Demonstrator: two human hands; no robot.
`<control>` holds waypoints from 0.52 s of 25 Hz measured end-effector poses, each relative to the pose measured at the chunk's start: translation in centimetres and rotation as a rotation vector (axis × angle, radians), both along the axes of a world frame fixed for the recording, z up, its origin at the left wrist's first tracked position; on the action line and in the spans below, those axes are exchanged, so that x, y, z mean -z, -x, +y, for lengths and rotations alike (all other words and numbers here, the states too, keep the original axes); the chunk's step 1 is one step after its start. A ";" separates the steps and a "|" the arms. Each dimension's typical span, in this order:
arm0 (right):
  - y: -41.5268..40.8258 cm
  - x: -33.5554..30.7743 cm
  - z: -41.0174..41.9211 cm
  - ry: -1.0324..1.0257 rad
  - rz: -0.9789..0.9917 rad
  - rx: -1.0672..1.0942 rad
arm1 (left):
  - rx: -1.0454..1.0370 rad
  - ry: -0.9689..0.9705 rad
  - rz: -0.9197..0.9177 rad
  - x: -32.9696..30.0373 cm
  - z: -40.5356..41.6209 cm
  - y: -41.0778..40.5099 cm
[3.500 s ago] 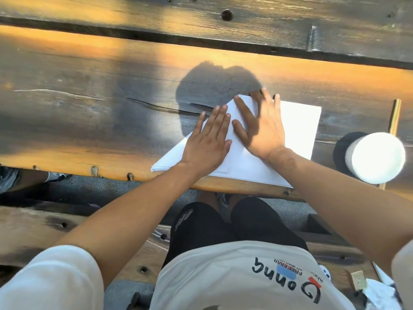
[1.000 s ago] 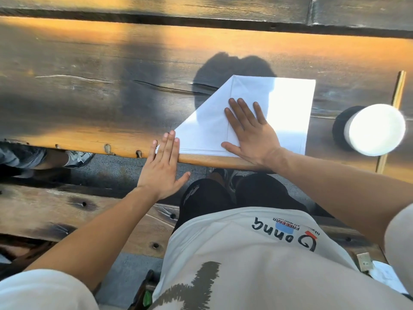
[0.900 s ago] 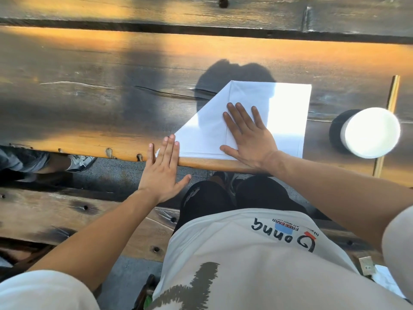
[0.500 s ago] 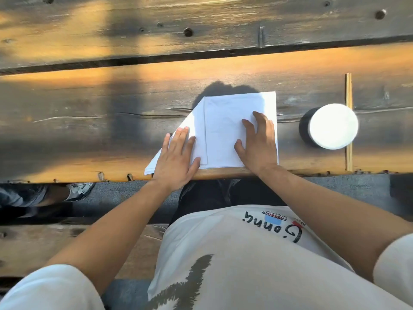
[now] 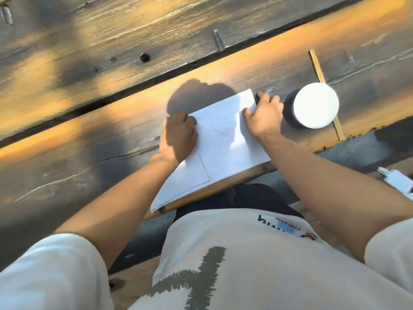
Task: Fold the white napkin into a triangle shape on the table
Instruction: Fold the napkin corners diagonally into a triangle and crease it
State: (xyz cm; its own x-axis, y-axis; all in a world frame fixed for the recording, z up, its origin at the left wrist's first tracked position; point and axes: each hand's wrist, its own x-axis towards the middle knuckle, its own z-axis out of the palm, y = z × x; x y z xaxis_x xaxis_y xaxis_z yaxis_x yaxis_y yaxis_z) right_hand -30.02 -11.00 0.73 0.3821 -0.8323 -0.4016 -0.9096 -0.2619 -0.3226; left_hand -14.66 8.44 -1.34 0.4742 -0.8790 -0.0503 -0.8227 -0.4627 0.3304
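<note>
Weathered wood tabletop [image 5: 89, 139], dark planks with orange sun patches and a gap between boards. White napkin [image 5: 223, 148] lies flat at the near edge, partly folded, creases and an overlapping flap visible; its near-left corner sticks out just past the edge. Left hand [image 5: 178, 135] sits on the napkin's left side, fingers curled at the far-left corner, looks like a pinch on that edge. Right hand [image 5: 263, 115] is at the far-right corner, thumb on top of the paper, fingers curled over the edge, gripping it. White round-topped container [image 5: 315, 105] stands just right of the right hand. Thin wooden stick [image 5: 317, 66] lies under/behind the container. Frame is motion-blurred.
</note>
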 end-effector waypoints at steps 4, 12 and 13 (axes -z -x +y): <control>-1.4 0.0 -0.8 -0.027 0.006 -0.057 | 0.050 0.070 0.050 0.4 1.1 -1.7; -2.7 -0.2 -2.0 0.004 -0.015 -0.168 | 0.182 0.015 0.028 0.9 2.8 -3.4; -2.7 -0.3 -2.0 0.013 -0.014 -0.187 | 0.197 0.008 0.015 1.1 2.9 -3.4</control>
State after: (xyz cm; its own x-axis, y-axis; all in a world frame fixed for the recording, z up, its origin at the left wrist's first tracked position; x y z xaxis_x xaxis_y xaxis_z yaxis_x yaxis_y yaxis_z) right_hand -27.30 -13.01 1.01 0.5363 -0.7513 -0.3847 -0.8400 -0.4303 -0.3306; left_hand -11.31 11.38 -2.45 0.2918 -0.9553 -0.0482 -0.8921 -0.2900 0.3464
